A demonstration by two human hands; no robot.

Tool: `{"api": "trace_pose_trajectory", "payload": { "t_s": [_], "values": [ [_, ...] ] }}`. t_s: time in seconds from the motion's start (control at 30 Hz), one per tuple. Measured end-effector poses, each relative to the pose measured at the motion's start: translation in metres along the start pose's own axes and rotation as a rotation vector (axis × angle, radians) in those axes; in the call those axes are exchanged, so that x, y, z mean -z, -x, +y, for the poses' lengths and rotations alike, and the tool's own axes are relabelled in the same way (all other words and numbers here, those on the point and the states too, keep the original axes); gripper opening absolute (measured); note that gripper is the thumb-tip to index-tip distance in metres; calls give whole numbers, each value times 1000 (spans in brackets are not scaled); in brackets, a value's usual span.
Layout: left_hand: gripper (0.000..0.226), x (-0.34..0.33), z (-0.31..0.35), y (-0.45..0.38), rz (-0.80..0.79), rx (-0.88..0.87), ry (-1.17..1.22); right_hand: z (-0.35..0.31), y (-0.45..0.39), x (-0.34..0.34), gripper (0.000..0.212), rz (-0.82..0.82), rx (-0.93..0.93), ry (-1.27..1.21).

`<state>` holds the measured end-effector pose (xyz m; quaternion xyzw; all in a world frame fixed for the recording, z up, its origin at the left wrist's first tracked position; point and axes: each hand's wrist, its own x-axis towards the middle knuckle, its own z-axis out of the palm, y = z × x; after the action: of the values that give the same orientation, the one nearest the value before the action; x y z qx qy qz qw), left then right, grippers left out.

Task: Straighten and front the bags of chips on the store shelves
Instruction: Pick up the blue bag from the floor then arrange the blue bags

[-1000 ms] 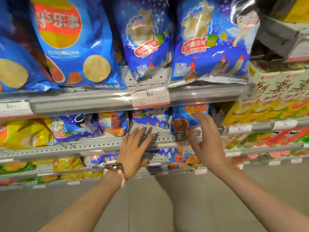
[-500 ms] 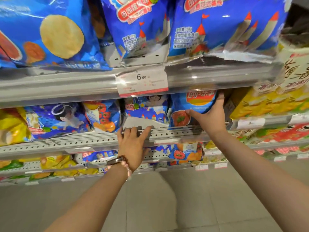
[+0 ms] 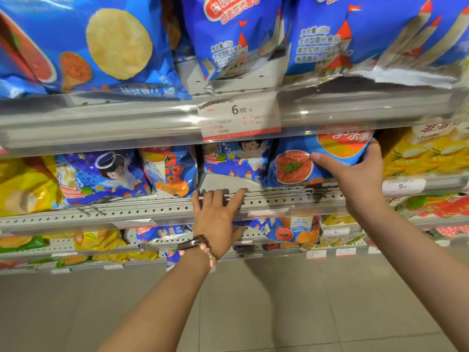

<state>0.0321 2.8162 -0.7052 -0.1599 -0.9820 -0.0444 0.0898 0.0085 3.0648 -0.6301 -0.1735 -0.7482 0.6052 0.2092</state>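
Observation:
A blue chip bag with a tomato picture [image 3: 304, 163] stands on the second shelf [image 3: 152, 212], right of centre. My right hand [image 3: 360, 174] grips its right side, thumb across the front and fingers behind the edge. To its left sits a blue bag with an angel figure [image 3: 236, 161], set further back. My left hand [image 3: 218, 217] rests flat on the perforated shelf front below that bag, fingers spread and holding nothing. Two more blue bags [image 3: 106, 174] lean on the same shelf further left.
The top shelf [image 3: 101, 123] carries large blue bags [image 3: 101, 47] and a 6.00 price tag [image 3: 239, 118]. Yellow bags [image 3: 25, 186] sit at far left and yellow packs [image 3: 426, 153] at right. Lower shelves [image 3: 76, 247] hold more bags; grey floor tiles [image 3: 253, 313] lie below.
My right hand rose from in front of the shelf edge and closed on the tomato bag's right side. My left hand settled onto the shelf front. The view has moved closer.

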Motion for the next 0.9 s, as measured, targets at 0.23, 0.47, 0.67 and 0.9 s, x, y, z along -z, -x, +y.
{"api": "trace_pose_trajectory", "payload": {
  "t_s": [0.23,0.47,0.67,0.9],
  "values": [
    [84,18,-12,4,-99,-58,234,-25,43,-4,84,-113,-12,1],
    [69,62,-62,61,415,372,530,-27,94,-39,65,-149,57,-7],
    [104,85,-133,66,583,699,442,-23,133,-81,71,-168,66,17],
    [123,81,-191,43,463,685,688,-24,162,-129,70,-152,78,50]
  ]
}}
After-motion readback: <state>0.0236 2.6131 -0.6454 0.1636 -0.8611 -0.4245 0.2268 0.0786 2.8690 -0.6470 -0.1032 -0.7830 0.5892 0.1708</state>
